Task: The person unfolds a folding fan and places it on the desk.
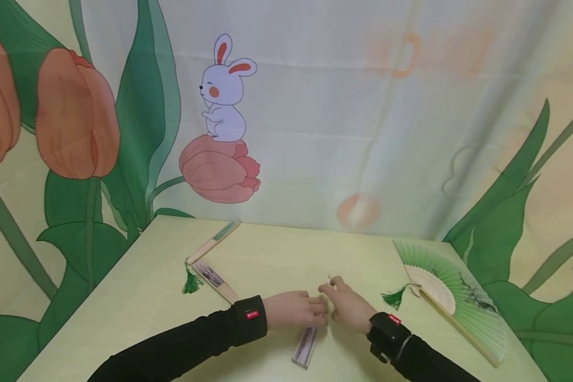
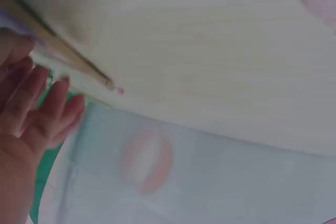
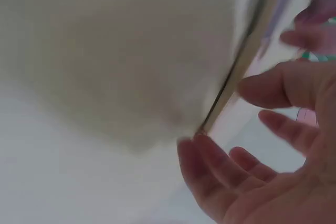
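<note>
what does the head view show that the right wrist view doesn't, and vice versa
Only the head view shows the spread green fan and the black sleeves. Only the right wrist view shows the palm side of the right hand. Both show that hand, part of the left hand, the folded fan by them and the pale tabletop.

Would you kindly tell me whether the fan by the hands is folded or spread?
Folded: the fan shows as one narrow strip, while the green fan spreads into a wide pleated wedge.
</note>
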The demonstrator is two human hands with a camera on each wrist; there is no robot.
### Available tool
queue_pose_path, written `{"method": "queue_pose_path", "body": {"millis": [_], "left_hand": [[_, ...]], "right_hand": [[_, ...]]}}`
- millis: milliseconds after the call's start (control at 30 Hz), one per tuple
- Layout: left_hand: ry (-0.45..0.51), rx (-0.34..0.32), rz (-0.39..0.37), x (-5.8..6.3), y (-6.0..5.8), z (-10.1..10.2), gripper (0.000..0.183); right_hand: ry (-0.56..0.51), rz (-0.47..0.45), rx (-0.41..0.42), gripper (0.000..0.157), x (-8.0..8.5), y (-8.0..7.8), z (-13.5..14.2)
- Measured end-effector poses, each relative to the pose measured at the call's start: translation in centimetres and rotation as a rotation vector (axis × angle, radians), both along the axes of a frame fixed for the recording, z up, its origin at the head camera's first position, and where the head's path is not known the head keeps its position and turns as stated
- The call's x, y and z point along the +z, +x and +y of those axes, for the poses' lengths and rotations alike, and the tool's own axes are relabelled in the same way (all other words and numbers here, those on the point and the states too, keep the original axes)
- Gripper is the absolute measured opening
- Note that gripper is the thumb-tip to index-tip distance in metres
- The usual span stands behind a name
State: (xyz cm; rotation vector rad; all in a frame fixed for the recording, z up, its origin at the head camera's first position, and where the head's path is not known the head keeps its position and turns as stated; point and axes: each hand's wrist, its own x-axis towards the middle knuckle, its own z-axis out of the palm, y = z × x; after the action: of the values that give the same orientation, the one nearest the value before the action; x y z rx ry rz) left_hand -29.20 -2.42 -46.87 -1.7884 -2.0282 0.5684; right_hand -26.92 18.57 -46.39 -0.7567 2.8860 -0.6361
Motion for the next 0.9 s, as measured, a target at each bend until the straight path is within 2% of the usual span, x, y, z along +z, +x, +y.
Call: {"method": "queue_pose_path", "body": {"millis": [100,167,333,400,567,700,800,900], "left_hand": [[-0.052,-0.047,0.112,-1.0,0.4,0.1,0.039],[-0.071,-0.059,0.153,-1.6,0.5,0.2,0.038],[-0.094,-0.078,0.207,-2.2,0.8,0.2,0.036],[-0.098,-0.086,0.211,-2.2,0.9,0.3,0.034],[-0.110,-0.126,0.220,-2.1,0.9,0.3,0.030],[-0.106,-0.164,0.219,-1.9,1.0,0.3,0.027],[-0.090,-0.181,0.185,-1.6,1.0,0.1,0.026],[-0.042,-0.188,0.101,-1.2,0.9,-0.2,0.028]], "right_hand": [[0.118,0.107,0.039,0.051,-0.2,-0.1,-0.6],[0.179,0.169,0.072,0.039,-0.3,-0.2,-0.8],[0.297,0.284,0.143,0.017,-0.6,-1.1,-0.7],[0.330,0.309,0.164,0.016,-0.7,-1.6,-0.5],[0.392,0.303,0.223,0.024,-0.6,-2.4,-0.4],[0.414,0.284,0.261,0.022,-0.5,-2.6,-0.4],[0.390,0.256,0.279,0.019,-0.5,-2.7,-0.5],[0.362,0.216,0.285,0.017,-0.4,-2.7,-0.5]]}}
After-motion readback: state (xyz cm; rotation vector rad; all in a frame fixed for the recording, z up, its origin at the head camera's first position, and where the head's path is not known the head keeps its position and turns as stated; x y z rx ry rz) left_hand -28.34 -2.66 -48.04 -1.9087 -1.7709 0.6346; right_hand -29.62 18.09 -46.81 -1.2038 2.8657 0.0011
